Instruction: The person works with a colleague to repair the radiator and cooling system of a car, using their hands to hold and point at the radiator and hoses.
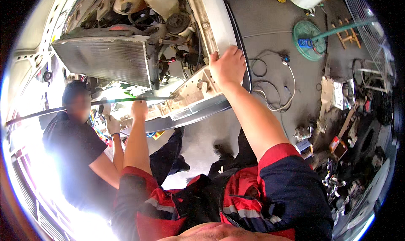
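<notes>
The front of a car body stands before me with its engine bay uncovered. A long dark bar runs across its front, from the far left to the front panel. My left hand is closed at this bar; its fingertips are partly hidden. On the right, my right hand rests over the corner of the white fender, fingers bent over its edge and thumb on the inner side. The radiator sits tilted behind the bar. Below the front panel curves a dark bumper strip.
A co-worker in a dark shirt is close at my left, a gloved hand by the bar. Cables lie on the floor at right, near a round green stand base. Loose parts are heaped at lower right.
</notes>
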Available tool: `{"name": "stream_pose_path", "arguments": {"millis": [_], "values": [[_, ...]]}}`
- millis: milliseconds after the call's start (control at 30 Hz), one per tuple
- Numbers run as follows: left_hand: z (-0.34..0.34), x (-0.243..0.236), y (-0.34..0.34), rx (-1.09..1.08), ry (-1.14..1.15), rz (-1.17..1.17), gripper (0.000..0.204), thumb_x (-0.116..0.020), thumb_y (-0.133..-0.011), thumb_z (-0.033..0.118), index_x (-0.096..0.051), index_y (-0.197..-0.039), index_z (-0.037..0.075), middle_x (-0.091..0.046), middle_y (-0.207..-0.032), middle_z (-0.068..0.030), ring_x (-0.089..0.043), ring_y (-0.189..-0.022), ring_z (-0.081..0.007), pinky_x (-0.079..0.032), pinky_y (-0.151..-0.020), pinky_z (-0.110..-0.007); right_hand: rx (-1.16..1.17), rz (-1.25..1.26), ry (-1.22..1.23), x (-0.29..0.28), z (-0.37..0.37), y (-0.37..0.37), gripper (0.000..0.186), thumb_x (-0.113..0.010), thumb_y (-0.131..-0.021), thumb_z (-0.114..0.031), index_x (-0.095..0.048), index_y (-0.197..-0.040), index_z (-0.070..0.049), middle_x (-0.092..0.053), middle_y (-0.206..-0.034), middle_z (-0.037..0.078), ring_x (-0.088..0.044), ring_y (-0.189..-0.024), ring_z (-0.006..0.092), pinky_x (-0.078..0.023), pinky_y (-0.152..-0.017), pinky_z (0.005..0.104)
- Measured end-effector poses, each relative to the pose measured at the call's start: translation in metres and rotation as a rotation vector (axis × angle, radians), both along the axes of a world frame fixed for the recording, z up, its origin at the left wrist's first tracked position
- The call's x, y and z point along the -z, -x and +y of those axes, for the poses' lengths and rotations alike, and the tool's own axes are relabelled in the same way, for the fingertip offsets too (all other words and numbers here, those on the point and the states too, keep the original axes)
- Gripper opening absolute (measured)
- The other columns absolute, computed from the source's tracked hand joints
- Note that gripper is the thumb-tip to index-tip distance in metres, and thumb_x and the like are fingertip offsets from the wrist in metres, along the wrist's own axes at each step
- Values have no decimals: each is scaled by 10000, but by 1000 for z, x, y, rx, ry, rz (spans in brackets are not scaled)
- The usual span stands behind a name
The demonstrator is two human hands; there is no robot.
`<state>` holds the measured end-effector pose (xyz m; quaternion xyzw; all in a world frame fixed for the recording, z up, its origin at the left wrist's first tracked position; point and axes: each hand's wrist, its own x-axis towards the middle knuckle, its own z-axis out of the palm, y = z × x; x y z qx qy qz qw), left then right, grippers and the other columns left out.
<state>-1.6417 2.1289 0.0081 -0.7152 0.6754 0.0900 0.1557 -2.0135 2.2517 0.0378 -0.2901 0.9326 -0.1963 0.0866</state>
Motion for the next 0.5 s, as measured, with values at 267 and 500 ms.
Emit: {"name": "stream_pose_path", "arguments": {"millis": [267, 500], "values": [[2, 22, 33, -290, 18, 329, 506, -422, -919, 504, -637, -1142, 104, -674, -1043, -160, -626, -1007, -351, -448, -878, -421, -36, -75, -31, -4, -8, -4, 605, -581, -810, -364, -451, -1191, 87, -536, -1090, 216, -551, -1007, 358, -465, -861, 456], [9, 6, 54, -229, 76, 236, 467, -407, -908, 481, -675, -1040, 123, -694, -941, -164, -648, -928, -373, -426, -890, -479, -35, -23, -7, -1, -9, -5, 611, -575, -807, -342, -438, -1219, 88, -530, -1133, 246, -543, -1050, 385, -452, -896, 468]]}}
